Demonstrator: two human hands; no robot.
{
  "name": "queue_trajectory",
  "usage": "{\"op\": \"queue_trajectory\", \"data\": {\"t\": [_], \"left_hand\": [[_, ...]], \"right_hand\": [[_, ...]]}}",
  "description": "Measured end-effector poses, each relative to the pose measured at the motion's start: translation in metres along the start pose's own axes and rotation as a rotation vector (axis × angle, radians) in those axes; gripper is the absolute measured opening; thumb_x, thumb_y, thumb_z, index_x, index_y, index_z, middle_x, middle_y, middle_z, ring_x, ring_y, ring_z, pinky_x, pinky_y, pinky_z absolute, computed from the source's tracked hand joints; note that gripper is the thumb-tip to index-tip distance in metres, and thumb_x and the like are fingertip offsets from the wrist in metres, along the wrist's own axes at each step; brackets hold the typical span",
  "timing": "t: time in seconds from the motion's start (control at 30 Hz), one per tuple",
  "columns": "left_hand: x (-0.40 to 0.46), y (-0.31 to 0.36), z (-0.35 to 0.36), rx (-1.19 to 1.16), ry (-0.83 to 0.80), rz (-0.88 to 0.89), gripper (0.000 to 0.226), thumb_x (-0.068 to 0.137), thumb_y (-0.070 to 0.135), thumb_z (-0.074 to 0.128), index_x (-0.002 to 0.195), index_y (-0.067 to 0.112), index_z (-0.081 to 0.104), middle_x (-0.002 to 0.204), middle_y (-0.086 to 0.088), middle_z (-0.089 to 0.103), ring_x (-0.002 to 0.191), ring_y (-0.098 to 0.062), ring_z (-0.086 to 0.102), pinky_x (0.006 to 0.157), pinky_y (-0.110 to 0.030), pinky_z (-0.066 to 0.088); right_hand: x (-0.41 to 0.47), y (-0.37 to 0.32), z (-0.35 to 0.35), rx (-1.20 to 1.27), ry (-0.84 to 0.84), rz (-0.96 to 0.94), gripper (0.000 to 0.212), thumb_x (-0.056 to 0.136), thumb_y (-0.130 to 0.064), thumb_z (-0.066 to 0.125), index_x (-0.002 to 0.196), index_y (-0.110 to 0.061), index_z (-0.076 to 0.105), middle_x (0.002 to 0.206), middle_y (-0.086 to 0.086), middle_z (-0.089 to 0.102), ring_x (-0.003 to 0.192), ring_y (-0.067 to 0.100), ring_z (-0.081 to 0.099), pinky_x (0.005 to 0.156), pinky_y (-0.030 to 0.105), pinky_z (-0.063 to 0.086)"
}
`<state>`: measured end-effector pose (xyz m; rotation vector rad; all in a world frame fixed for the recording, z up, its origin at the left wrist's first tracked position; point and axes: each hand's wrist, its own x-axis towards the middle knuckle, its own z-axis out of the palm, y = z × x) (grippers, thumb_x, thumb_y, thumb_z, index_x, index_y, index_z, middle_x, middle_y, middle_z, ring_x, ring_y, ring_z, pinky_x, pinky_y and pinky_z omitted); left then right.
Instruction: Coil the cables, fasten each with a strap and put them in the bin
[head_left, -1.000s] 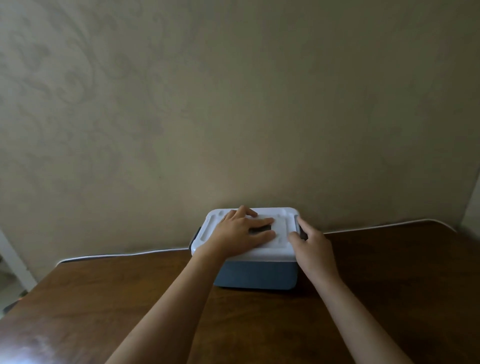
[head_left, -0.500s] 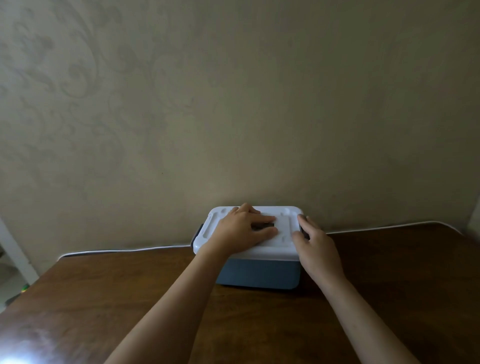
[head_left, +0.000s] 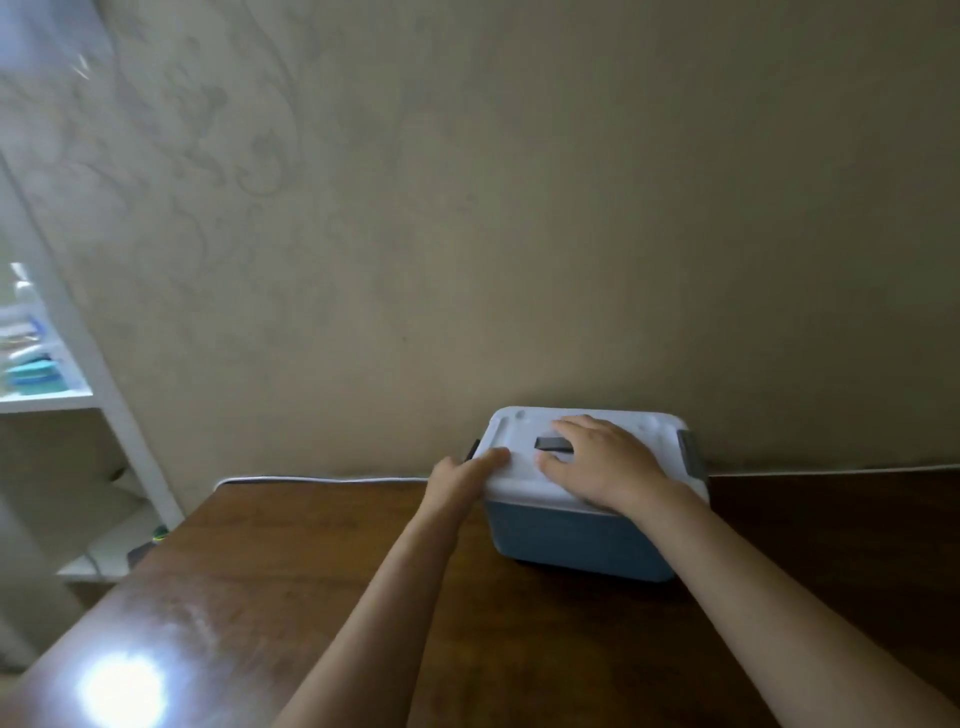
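The right hand (head_left: 602, 467) lies flat with fingers spread on the white lid (head_left: 519, 478), beside its dark handle (head_left: 553, 443). The left hand (head_left: 460, 475) presses straight fingers against the lid's left edge. Under both hands the blue bin (head_left: 571, 540) sits closed on the brown table (head_left: 260, 597), against the wall (head_left: 519, 208).

A dark wooden table (head_left: 311, 582) carries the lidded blue bin (head_left: 576, 540), seemingly against the wall.

Dark wooden table (head_left: 249, 597), patterned beige wall (head_left: 519, 208), white shelf (head_left: 47, 400) at left
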<state>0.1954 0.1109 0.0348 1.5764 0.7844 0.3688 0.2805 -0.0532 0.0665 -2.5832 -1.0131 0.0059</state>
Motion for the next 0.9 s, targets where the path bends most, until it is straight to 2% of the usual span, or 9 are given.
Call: {"op": "queue_trajectory", "data": {"t": [0.17,0.27,0.37,0.43,0.53,0.63,0.77,0.83,0.9], "left_hand": [[0.005,-0.011,0.001,-0.090,0.006,0.164,0.030,0.082,0.027,0.081,0.104,0.008,0.073,0.100,-0.006,0.077,0.084,-0.015,0.071,0.066,-0.024,0.054],[0.001,-0.010,0.000,-0.089,0.007,0.252,0.030,0.083,0.024,0.080,0.110,0.016,0.074,0.098,0.001,0.078,0.092,-0.016,0.074,0.082,-0.033,0.061],[0.003,-0.010,-0.003,-0.033,-0.005,0.276,0.006,0.081,0.025,0.079,0.085,0.028,0.075,0.092,0.000,0.079,0.093,-0.022,0.074,0.089,-0.045,0.060],[0.003,-0.008,-0.004,0.007,-0.009,0.298,0.010,0.081,0.027,0.078,0.076,0.033,0.071,0.090,0.002,0.079,0.093,-0.021,0.074,0.089,-0.046,0.060],[0.004,-0.007,-0.005,0.072,-0.015,0.329,0.005,0.077,0.036,0.076,0.079,0.031,0.075,0.088,0.003,0.078,0.092,-0.024,0.074,0.082,-0.041,0.059],[0.007,-0.007,-0.008,0.153,-0.004,0.368,0.027,0.075,0.044,0.071,0.090,0.023,0.078,0.085,0.000,0.077,0.085,-0.023,0.072,0.071,-0.037,0.056],[0.009,0.001,-0.007,0.401,0.018,0.445,0.030,0.088,0.037,0.064,0.078,0.009,0.063,0.065,0.000,0.055,0.062,-0.016,0.048,0.056,-0.029,0.034],[0.007,0.004,-0.003,0.592,0.057,0.533,0.027,0.096,0.034,0.056,0.092,0.008,0.062,0.083,-0.001,0.060,0.076,-0.019,0.054,0.062,-0.031,0.039],[0.000,0.004,0.000,0.693,0.113,0.637,0.030,0.099,0.030,0.050,0.120,0.013,0.062,0.115,-0.004,0.060,0.104,-0.024,0.056,0.084,-0.034,0.045]], "right_hand": [[0.001,0.003,0.001,0.026,-0.034,0.042,0.068,0.100,-0.060,0.042,0.158,-0.027,0.032,0.166,-0.007,0.027,0.151,0.016,0.027,0.122,0.036,0.025],[0.000,0.002,0.000,0.021,-0.028,0.043,0.066,0.101,-0.060,0.042,0.158,-0.029,0.032,0.167,-0.008,0.027,0.151,0.016,0.028,0.121,0.036,0.026],[-0.001,0.001,0.000,0.020,-0.021,0.045,0.065,0.101,-0.060,0.042,0.158,-0.030,0.033,0.167,-0.011,0.026,0.151,0.014,0.027,0.120,0.035,0.026],[-0.002,0.002,0.001,0.025,-0.024,0.043,0.064,0.101,-0.059,0.042,0.158,-0.030,0.034,0.167,-0.011,0.026,0.152,0.014,0.026,0.121,0.034,0.025],[-0.001,0.001,0.002,0.020,-0.022,0.051,0.064,0.101,-0.058,0.043,0.158,-0.030,0.034,0.167,-0.012,0.025,0.152,0.013,0.025,0.121,0.034,0.023],[-0.001,0.001,0.002,0.021,-0.018,0.046,0.064,0.100,-0.058,0.043,0.157,-0.030,0.035,0.167,-0.013,0.025,0.152,0.013,0.024,0.121,0.033,0.023],[0.000,0.000,0.000,0.020,-0.016,0.053,0.063,0.101,-0.056,0.043,0.157,-0.028,0.036,0.167,-0.011,0.026,0.152,0.014,0.026,0.120,0.033,0.023],[-0.002,0.000,0.000,0.039,0.003,0.035,0.062,0.102,-0.053,0.046,0.157,-0.025,0.037,0.165,-0.008,0.030,0.151,0.015,0.028,0.120,0.032,0.024],[-0.008,-0.002,-0.004,0.172,0.127,0.033,0.056,0.102,-0.046,0.052,0.153,-0.024,0.044,0.161,-0.006,0.039,0.146,0.014,0.036,0.115,0.030,0.031]]}}
